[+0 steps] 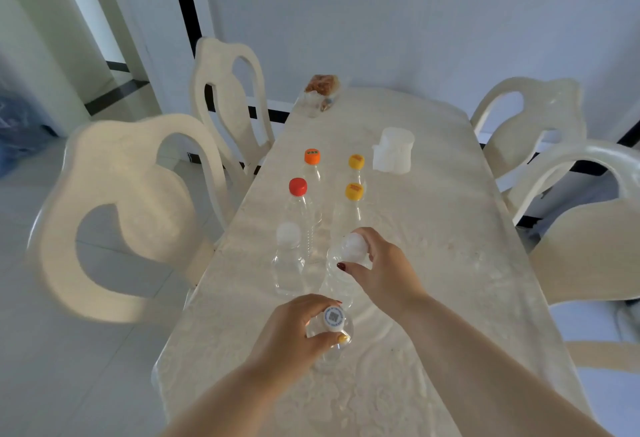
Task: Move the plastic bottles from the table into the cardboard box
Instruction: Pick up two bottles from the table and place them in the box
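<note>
Several clear plastic bottles stand upright on the cream table (450, 229). My left hand (294, 332) grips the neck of the nearest bottle (334, 320), whose white cap bears a printed code. My right hand (381, 270) closes around the top of a white-capped bottle (353, 248). To the left stands another white-capped bottle (288, 256). Behind them are a red-capped bottle (298, 191), an orange-capped bottle (312, 157) and two yellow-capped bottles (354, 194) (356, 163). No cardboard box is in view.
A white plastic container (393, 154) sits past the bottles on the right. A bag of snacks (321, 88) lies at the table's far end. Cream chairs stand on the left (121, 215) (228, 97) and on the right (533, 118) (588, 229).
</note>
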### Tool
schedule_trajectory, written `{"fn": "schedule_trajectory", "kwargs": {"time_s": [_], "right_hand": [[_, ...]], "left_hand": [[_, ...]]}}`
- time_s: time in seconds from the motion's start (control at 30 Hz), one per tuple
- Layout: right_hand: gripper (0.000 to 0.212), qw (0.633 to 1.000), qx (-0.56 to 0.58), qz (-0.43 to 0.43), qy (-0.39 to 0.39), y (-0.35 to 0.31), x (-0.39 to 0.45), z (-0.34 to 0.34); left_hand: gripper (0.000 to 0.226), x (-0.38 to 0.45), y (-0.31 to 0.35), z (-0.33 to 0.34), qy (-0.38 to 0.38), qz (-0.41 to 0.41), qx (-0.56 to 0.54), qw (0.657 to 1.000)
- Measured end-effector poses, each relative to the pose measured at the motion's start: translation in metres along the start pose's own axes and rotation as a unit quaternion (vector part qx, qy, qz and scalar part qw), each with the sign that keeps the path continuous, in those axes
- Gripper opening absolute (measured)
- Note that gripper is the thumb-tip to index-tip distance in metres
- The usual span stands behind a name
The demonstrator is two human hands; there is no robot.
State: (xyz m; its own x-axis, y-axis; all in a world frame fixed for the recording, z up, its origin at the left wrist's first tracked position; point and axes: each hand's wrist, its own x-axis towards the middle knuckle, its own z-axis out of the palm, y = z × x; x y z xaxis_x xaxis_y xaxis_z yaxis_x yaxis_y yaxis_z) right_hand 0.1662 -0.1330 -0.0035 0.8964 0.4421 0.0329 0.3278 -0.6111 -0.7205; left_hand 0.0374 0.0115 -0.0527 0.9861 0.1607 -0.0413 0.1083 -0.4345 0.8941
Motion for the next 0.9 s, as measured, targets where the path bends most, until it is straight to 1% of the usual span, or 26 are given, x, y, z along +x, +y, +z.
{"fn": "schedule_trajectory", "kwargs": {"time_s": [0.1,0.17,0.23,0.33,0.5,0.57,0.7,0.77,0.9], "right_hand": [[0.036,1.000,0.009,0.010,0.023,0.001,-0.007,-0.012],[0.037,0.998,0.025,0.027,0.057,0.001,-0.023,-0.031],[0.038,0.996,0.035,0.039,0.076,0.002,-0.029,-0.041],[0.035,0.989,0.053,0.052,0.127,0.006,-0.051,-0.066],[0.031,0.972,0.066,0.082,0.210,0.020,-0.105,-0.112],[0.032,0.962,0.065,0.104,0.243,0.028,-0.129,-0.132],[0.035,0.948,0.071,0.136,0.280,0.043,-0.177,-0.172],[0.036,0.937,0.065,0.150,0.308,0.053,-0.205,-0.198],[0.031,0.920,0.060,0.167,0.350,0.081,-0.258,-0.250]], "left_hand": [[0.045,-0.004,0.000,-0.004,-0.002,0.004,0.001,1.000],[0.044,-0.008,0.008,-0.006,-0.011,0.025,0.005,1.000],[0.041,-0.009,0.007,-0.011,-0.007,0.028,-0.005,1.000],[0.034,-0.010,0.017,-0.015,-0.018,0.054,-0.015,0.998],[0.030,-0.005,0.056,-0.005,-0.037,0.106,-0.047,0.993],[0.031,0.000,0.077,0.008,-0.047,0.132,-0.053,0.989],[0.032,0.008,0.120,0.044,-0.066,0.169,-0.071,0.981],[0.033,0.009,0.145,0.071,-0.086,0.193,-0.071,0.975],[0.029,0.008,0.194,0.131,-0.130,0.233,-0.054,0.962]]}}
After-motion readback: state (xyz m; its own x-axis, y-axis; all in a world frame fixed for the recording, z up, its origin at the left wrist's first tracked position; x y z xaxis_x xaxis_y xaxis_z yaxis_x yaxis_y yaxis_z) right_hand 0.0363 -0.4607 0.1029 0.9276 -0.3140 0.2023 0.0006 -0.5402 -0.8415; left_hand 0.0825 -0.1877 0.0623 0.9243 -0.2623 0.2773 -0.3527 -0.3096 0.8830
